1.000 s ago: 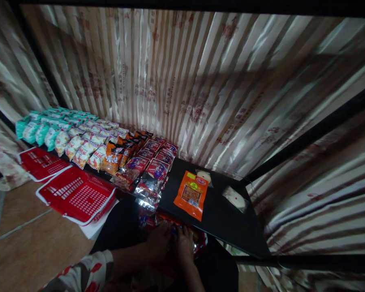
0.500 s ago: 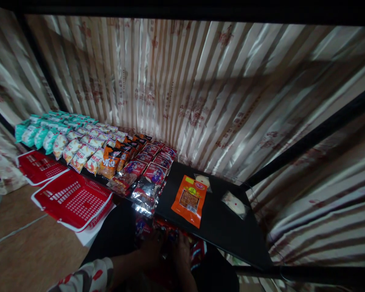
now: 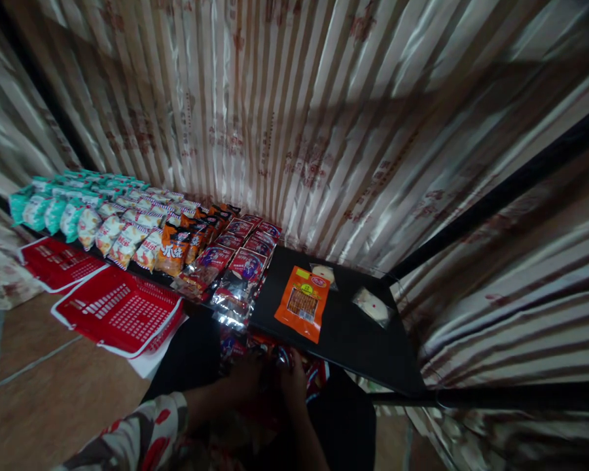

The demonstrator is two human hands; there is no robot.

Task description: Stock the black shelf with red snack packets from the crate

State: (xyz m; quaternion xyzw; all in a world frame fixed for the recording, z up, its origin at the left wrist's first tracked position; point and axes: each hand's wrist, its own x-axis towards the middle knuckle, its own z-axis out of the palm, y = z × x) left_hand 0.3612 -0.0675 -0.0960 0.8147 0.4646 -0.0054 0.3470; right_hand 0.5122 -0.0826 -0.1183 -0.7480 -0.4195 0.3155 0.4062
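Note:
In deep shadow just below the front edge of the black shelf (image 3: 343, 327), my two hands work close together over several dark red snack packets (image 3: 317, 379). My right hand (image 3: 294, 379) is closed on a shiny snack packet (image 3: 285, 356). My left hand (image 3: 245, 379) reaches in beside it, touching the same packets, with its fingers lost in the dark. Red and silver snack packets (image 3: 248, 265) lie in overlapping rows on the shelf just above. An orange snack packet (image 3: 303, 304) lies flat to their right.
Further left on the shelf are rows of orange bags (image 3: 174, 248), white bags (image 3: 127, 245) and teal bags (image 3: 53, 212). Two clear-wrapped white discs (image 3: 372, 305) lie at right. Red baskets (image 3: 122, 307) stand on the floor at left. A striped curtain (image 3: 255, 118) hangs behind.
The view has tipped down a little, so the shelf's upper frame bar has left the picture. My hands stay among the packets, with the right one drawn more closed around a packet.

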